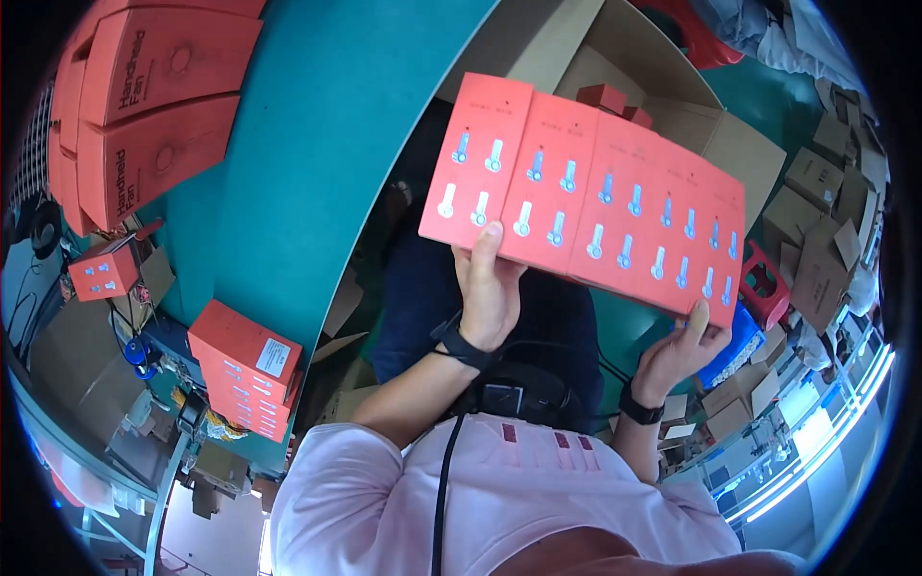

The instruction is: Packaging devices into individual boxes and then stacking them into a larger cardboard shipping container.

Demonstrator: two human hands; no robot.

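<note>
Far on my left, large red boxes (158,144) are stacked on the green table (317,115), and a smaller red stack (240,370) sits at its near edge. My left hand (490,298) is clamped on the near edge of a row of red boxes (591,197), thumb on top, above my lap. Beyond the row stands an open carton (744,158); my right hand (680,357) grips the row's right end, near a red stool (765,288).
</note>
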